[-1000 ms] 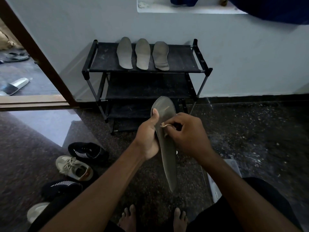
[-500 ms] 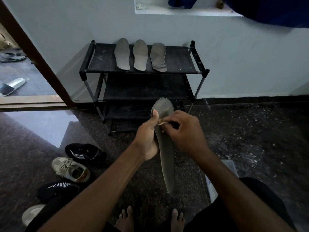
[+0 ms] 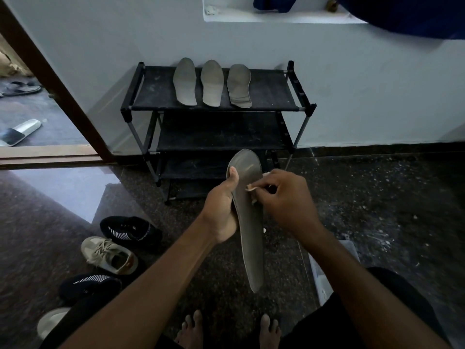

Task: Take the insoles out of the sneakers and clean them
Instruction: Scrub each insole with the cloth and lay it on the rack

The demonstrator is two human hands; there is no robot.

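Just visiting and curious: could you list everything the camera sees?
shoe rack: one, black, against the wall
insoles on rack: three, grey, top shelf
held insole: one, grey, before the rack
cloth scrap: one, pale, on the held insole
striped sneakers: two, black, floor left
laced sneaker: one, beige, between them
slide sandal: one, grey, beyond the doorway
plastic box: one, clear, floor right
left hand: grips the held insole
right hand: pinches the cloth scrap
bare feet: two, bottom edge
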